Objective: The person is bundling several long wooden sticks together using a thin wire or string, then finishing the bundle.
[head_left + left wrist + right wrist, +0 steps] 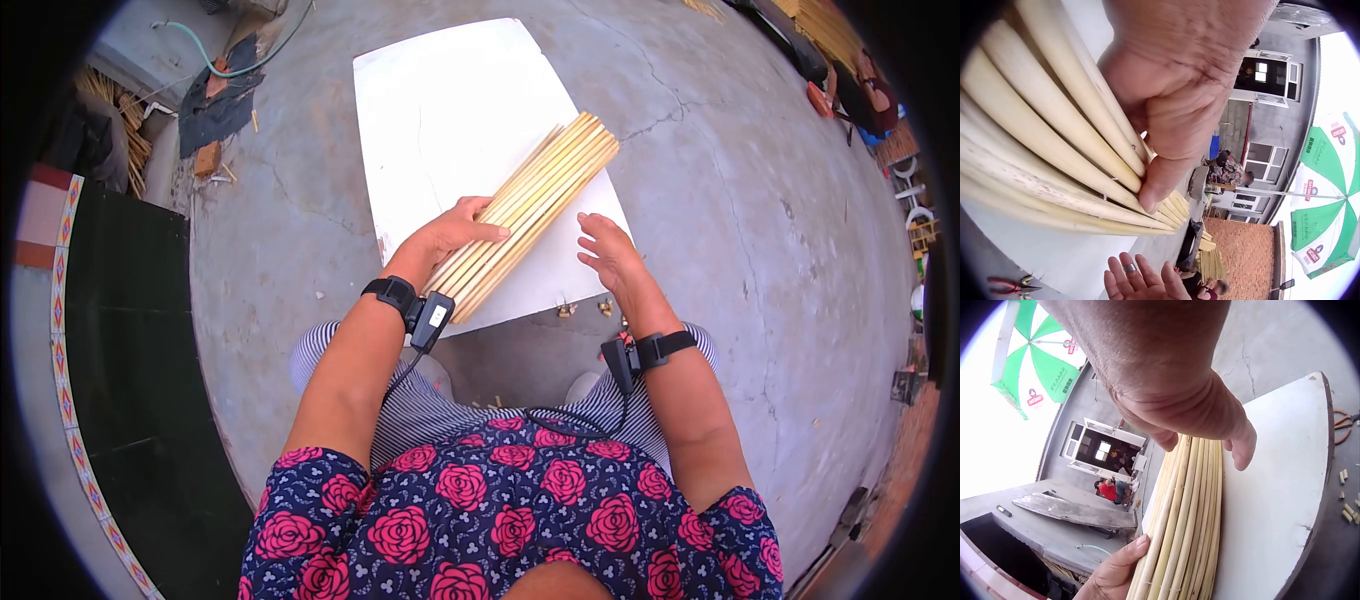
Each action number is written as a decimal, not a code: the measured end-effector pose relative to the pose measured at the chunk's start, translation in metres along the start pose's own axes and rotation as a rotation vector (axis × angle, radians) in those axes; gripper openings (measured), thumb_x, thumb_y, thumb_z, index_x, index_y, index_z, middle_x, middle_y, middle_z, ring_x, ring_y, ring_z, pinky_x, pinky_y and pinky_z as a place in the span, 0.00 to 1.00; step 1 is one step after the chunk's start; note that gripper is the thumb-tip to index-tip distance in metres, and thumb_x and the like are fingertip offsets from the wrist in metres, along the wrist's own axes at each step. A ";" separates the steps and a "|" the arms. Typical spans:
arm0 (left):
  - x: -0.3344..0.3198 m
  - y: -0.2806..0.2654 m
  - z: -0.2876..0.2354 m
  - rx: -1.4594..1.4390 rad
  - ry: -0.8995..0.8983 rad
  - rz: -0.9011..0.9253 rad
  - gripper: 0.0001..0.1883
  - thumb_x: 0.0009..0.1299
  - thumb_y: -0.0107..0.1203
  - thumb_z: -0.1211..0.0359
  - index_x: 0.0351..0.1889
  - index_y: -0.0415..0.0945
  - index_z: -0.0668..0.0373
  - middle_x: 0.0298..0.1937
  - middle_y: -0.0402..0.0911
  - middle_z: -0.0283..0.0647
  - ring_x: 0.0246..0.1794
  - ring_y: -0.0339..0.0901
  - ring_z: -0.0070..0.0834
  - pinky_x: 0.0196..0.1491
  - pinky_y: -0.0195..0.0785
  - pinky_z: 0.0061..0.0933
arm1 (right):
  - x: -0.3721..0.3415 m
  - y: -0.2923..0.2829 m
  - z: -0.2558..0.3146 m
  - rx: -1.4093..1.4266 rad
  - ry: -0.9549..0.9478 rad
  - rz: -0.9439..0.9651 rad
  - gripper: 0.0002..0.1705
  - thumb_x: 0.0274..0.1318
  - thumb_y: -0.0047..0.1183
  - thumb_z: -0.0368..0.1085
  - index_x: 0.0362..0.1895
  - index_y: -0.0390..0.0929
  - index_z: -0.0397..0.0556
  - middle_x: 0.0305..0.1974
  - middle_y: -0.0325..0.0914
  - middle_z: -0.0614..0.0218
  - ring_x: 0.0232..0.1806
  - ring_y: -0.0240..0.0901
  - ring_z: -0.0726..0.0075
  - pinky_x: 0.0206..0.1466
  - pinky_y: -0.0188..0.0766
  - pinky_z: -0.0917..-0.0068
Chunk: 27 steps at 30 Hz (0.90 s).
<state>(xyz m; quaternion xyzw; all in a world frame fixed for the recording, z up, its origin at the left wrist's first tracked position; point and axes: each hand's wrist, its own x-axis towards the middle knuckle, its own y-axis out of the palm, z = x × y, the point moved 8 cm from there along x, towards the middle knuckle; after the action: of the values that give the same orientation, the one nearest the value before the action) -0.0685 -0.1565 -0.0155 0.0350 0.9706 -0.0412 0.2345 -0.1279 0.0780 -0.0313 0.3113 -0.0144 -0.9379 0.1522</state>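
Observation:
A bundle of pale yellow sticks [535, 205] lies slanted over a white board [450, 110], its far end to the upper right. The left hand [455, 235] grips it near its lower end, thumb across the top; in the left wrist view the thumb of that hand [1169, 119] presses on the sticks [1054, 125]. To the right of the bundle, the right hand [610, 255] is held apart from it in the head view, fingers loosely extended. The right wrist view has this hand [1179, 406] over the sticks [1188, 506], with the left thumb along their side.
Pliers [1007, 285] and small cut pieces [1350, 512] lie on the floor beside the board's near edge. A dark cloth [215, 110] and a green hose [240, 73] are at the upper left. Other people, a brick wall [1244, 250] and an umbrella [1329, 194] stand farther off.

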 end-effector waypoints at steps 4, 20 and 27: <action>-0.001 0.001 -0.001 -0.187 -0.057 0.195 0.46 0.58 0.68 0.57 0.71 0.55 0.62 0.72 0.51 0.54 0.68 0.60 0.41 0.66 0.60 0.35 | 0.002 0.017 0.001 -0.010 0.004 0.070 0.47 0.54 0.62 0.54 0.70 0.54 0.45 0.63 0.60 0.58 0.64 0.59 0.55 0.63 0.62 0.59; 0.005 -0.014 -0.001 -0.018 0.030 0.031 0.37 0.68 0.56 0.60 0.71 0.55 0.64 0.66 0.66 0.51 0.67 0.64 0.39 0.68 0.57 0.35 | 0.021 0.069 -0.020 0.036 0.070 0.214 0.48 0.61 0.51 0.61 0.71 0.49 0.40 0.70 0.48 0.41 0.71 0.48 0.40 0.68 0.54 0.47; -0.002 0.021 -0.045 0.793 0.135 -0.197 0.50 0.57 0.59 0.48 0.71 0.51 0.69 0.68 0.61 0.61 0.68 0.63 0.49 0.68 0.58 0.41 | 0.021 0.071 -0.016 0.059 0.047 0.290 0.46 0.60 0.50 0.62 0.69 0.52 0.41 0.67 0.54 0.45 0.69 0.51 0.41 0.69 0.52 0.47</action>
<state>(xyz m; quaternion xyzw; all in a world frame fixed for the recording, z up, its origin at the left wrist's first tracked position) -0.0856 -0.1310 0.0236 0.0323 0.8914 -0.4317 0.1338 -0.1148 0.0051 -0.0483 0.3324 -0.0832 -0.8976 0.2774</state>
